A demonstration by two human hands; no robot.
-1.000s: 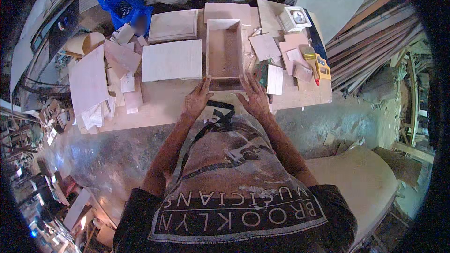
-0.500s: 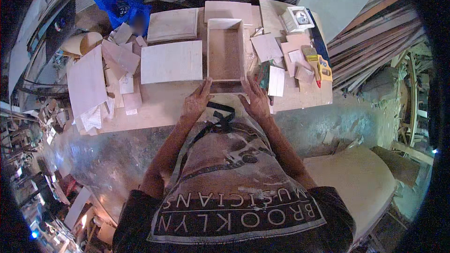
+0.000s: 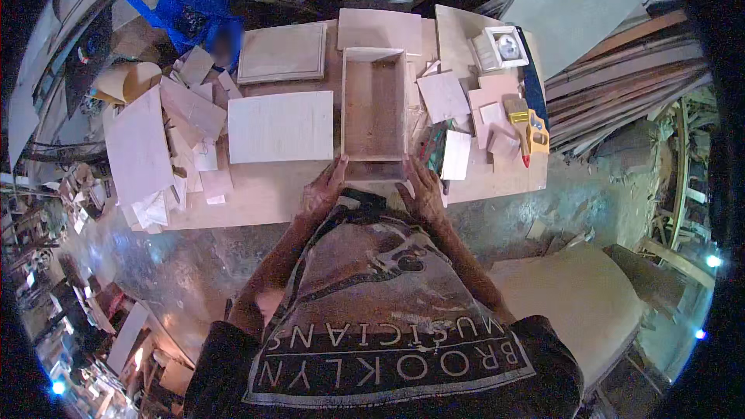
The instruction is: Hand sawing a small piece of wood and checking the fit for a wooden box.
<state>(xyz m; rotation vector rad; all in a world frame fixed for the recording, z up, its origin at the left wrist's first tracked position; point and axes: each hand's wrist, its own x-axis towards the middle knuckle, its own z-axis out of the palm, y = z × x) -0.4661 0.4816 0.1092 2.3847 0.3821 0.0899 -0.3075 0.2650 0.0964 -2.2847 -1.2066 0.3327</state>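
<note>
In the head view, an open rectangular wooden box [image 3: 374,109] is seen lying on a pale wooden workbench [image 3: 264,194], near its middle and just ahead of the person. The box is made of thin, bare boards with four upright walls and a dull brown, rough-looking bottom; nothing is seen inside it. Its near end is gripped from both sides: the left hand [image 3: 322,192] is pressed against the near left corner and the right hand [image 3: 421,190] against the near right corner, fingers spread and laid along the walls.

Two flat pale panels are laid to the left of the box: a plain plywood sheet [image 3: 281,126] just beside it and a framed panel [image 3: 282,53] farther back. One more board [image 3: 379,29] is set behind the box. Many small offcuts [image 3: 190,116], angular and thin, are scattered at the left end. To the right, a yellow-handled brush [image 3: 531,130] is lying among paper-like sheets. A blue plastic object [image 3: 186,17] is visible at the far left.
</note>
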